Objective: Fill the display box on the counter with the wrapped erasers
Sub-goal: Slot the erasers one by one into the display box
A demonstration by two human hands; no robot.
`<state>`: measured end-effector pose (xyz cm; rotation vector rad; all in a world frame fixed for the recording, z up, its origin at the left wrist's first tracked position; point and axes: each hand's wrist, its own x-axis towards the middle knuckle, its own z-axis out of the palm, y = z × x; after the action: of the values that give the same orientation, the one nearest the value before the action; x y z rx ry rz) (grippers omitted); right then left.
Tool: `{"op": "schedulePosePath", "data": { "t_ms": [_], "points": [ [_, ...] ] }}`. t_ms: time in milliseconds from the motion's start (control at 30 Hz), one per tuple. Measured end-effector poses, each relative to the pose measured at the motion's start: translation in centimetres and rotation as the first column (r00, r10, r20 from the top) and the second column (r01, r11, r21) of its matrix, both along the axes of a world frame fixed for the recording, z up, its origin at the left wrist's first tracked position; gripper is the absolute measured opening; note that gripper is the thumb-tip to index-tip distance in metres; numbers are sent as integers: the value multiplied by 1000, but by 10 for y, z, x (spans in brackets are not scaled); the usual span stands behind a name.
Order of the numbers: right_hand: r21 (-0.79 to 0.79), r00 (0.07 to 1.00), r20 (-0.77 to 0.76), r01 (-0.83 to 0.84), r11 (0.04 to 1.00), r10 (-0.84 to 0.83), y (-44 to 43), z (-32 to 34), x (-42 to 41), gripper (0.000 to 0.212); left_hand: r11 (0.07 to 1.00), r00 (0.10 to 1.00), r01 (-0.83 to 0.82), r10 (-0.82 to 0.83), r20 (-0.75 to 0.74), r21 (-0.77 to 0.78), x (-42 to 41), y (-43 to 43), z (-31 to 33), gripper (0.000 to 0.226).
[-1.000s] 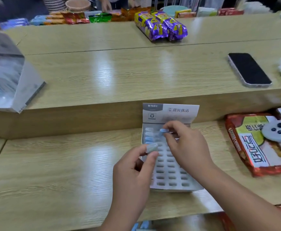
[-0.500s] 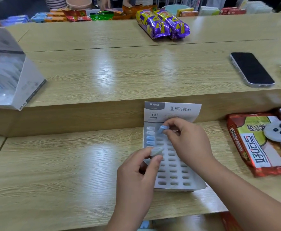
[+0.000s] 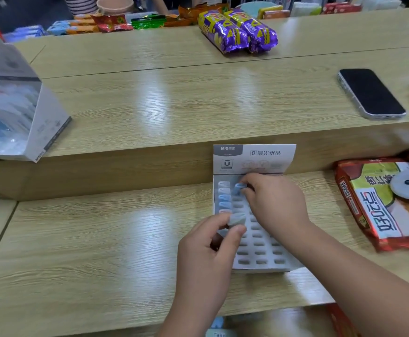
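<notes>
White card display box [image 3: 261, 254], lying on the lower wooden counter [image 3: 101, 239], centre-right of the frame. Its printed header flap stands up against the step behind.

Progress (judged): early.
- Leftmost column: about five wrapped erasers [image 3: 223, 198] seated in the upper slots. Blur prevents an exact count.
- Every other slot that shows looks empty, so most of the box is left to fill.

Right hand [image 3: 276, 203]: fingers curled, fingertips pinching a blue eraser [image 3: 239, 188] at the top slot of the second column. The piece is tilted and at the tray surface. I cannot tell whether it is seated yet.

Left hand [image 3: 205, 254]: lower centre of the frame, thumb and forefinger closed on a pale eraser [image 3: 236, 219], held over the left part of the tray just below the filled slots. It is not in a slot.

The hands are near each other but apart, each carrying one piece. Blurred blue shapes at the bottom edge may be further stock; too indistinct to say.
</notes>
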<state>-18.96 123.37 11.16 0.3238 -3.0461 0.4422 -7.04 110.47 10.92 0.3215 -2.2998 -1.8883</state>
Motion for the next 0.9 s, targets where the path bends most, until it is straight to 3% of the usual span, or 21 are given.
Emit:
{"op": "schedulePosePath", "data": {
  "t_ms": [167, 200, 267, 367, 467, 700, 800, 900],
  "points": [
    [156, 999, 5, -32, 987, 31, 6, 16, -2, 17, 999, 1000, -8, 7, 24, 36, -2, 1, 5, 34],
    [117, 999, -43, -23, 993, 28, 11, 22, 2, 18, 999, 1000, -14, 13, 27, 48, -3, 1, 6, 33],
    [-142, 997, -65, -52, 988, 43, 24, 35, 16, 19, 998, 999, -19, 17, 31, 58, -5, 1, 8, 31],
    [-585, 939, 192, -124, 802, 286, 34, 55, 36, 17, 1000, 1000, -11, 11, 11, 15, -10, 4, 12, 22],
    [-691, 857, 276, -138, 709, 435, 42, 60, 40, 14, 1000, 1000, -18, 18, -10, -24, -16, 7, 14, 19],
    [-788, 877, 284, -17, 615, 388, 43, 49, 26, 5, 981, 998, -59, 58, -8, -187, -20, 5, 10, 31],
    [-687, 968, 190, 12, 726, 163, 39, 31, 13, 5, 859, 996, -92, 71, -61, -503, -15, 3, 9, 35],
    [-443, 995, 27, -71, 894, 93, 32, 22, 5, 10, 770, 997, -62, 71, -10, -635, -11, 4, 8, 36]
  ]
}}
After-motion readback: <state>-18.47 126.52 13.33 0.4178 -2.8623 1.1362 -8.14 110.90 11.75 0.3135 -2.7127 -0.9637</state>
